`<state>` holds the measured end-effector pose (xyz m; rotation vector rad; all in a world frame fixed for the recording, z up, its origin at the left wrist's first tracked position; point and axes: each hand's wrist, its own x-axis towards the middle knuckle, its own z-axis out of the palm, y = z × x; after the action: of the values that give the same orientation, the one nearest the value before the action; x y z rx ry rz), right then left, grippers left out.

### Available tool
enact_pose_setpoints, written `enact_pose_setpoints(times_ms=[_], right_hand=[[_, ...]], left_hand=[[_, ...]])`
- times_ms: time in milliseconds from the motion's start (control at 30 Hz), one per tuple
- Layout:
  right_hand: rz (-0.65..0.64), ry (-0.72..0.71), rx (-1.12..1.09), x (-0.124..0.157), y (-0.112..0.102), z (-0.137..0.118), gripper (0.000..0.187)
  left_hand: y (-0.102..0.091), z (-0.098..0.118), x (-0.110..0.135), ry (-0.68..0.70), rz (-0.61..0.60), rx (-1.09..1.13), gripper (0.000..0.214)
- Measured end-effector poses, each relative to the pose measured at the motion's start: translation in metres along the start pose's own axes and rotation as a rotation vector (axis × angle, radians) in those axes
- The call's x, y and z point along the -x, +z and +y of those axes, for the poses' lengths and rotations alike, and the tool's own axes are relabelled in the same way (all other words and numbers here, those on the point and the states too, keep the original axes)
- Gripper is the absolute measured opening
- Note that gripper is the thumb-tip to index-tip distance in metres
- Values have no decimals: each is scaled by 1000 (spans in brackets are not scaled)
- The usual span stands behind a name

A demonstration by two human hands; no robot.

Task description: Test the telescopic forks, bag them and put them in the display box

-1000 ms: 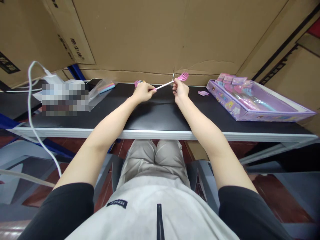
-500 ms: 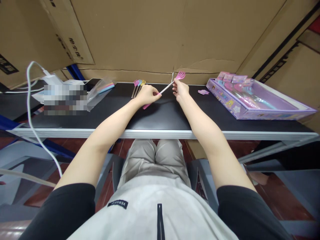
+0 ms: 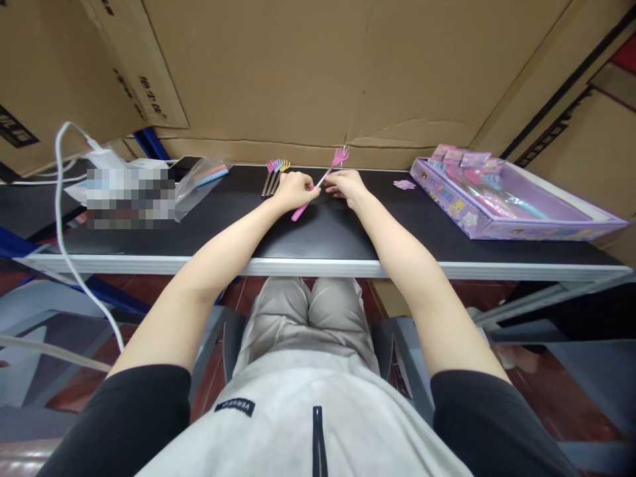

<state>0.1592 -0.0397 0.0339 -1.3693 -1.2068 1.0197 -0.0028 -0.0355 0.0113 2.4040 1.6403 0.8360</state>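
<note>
At the far left corner of the bench (image 3: pixel 318 267), a white cable (image 3: pixel 58 172) and a clear bag (image 3: pixel 205 176) lie well apart from your hands. Further right, against the far edge, a bundle of spare scratchers (image 3: pixel 273 173) lies just beside your left hand, not touching it.

Your left hand (image 3: pixel 297 190) sits near the middle of the far edge. Its fingers are curled together and pinched on the pink back scratcher (image 3: pixel 325 175), low on the shaft. The pink grip end pokes out below your fist, toward the near edge. The scratcher's long axis runs on a slant, with the grip near and to the left and the claw head far and to the right, up by the cardboard wall (image 3: pixel 318 73). Only 1 short stretch of bare shaft shows between your 2 hands.

Your right hand (image 3: pixel 346 185) lies just right of the left, palm down. Its fingertips reach left to the shaft, almost meeting your left thumb. You cannot tell from here whether they clamp the shaft or merely rest on it. The claw head is nearer this hand, just beyond its knuckles.

A small pink piece (image 3: pixel 404 184) lies further right, and a purple toy box (image 3: pixel 541 228) sits by the far right corner, both well apart.
</note>
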Motion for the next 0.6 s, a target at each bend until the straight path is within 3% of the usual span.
enact_pose_setpoints(times_ms=[300,600], right_hand=[[-84,9,-13,13,15,-1,38],[14,30,-71,0,12,7,36]], left_hand=[[-2,6,0,-95,-32,23,35],[-1,6,4,-10,-80,66,40]])
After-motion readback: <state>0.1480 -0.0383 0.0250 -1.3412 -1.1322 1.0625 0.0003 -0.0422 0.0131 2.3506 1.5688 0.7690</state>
